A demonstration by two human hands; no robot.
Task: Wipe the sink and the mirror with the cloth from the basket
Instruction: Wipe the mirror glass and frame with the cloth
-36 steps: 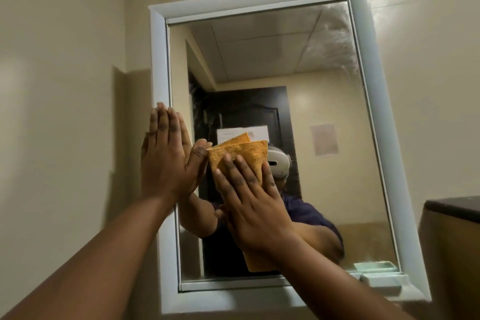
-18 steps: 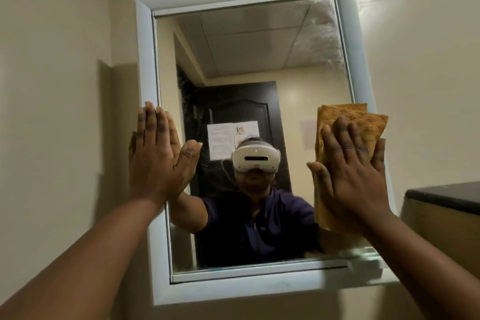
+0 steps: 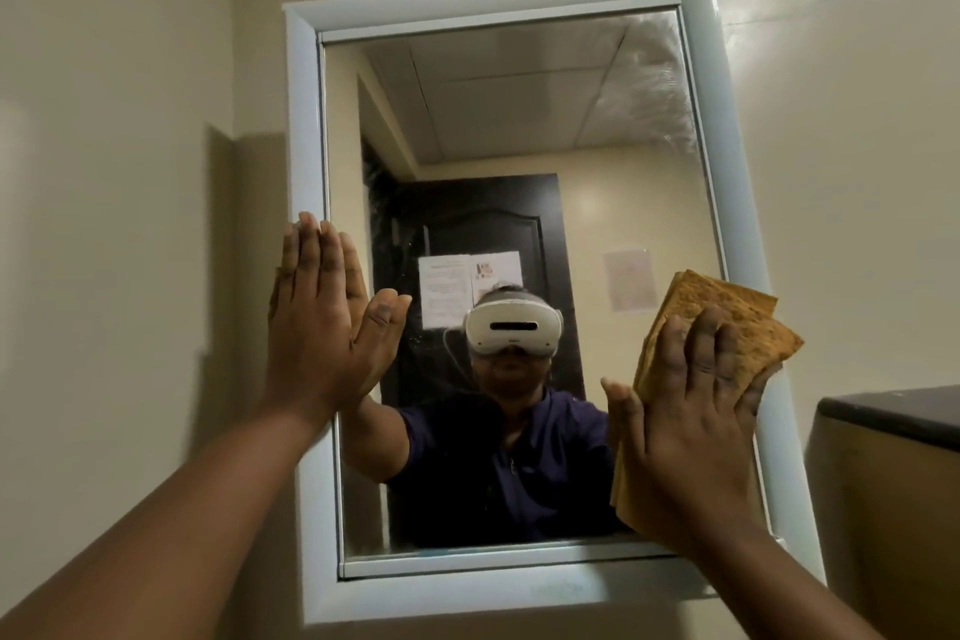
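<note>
Head view: flat right hand (image 3: 691,411) presses cloth (image 3: 727,312) on mirror (image 3: 519,130); flat left hand (image 3: 322,322) braces frame.

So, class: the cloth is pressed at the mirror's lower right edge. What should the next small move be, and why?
Probably slide the right hand and cloth upward along the right side: hazy smears still show in the mirror's upper right corner, while the left hand braces flat on the frame.
</note>
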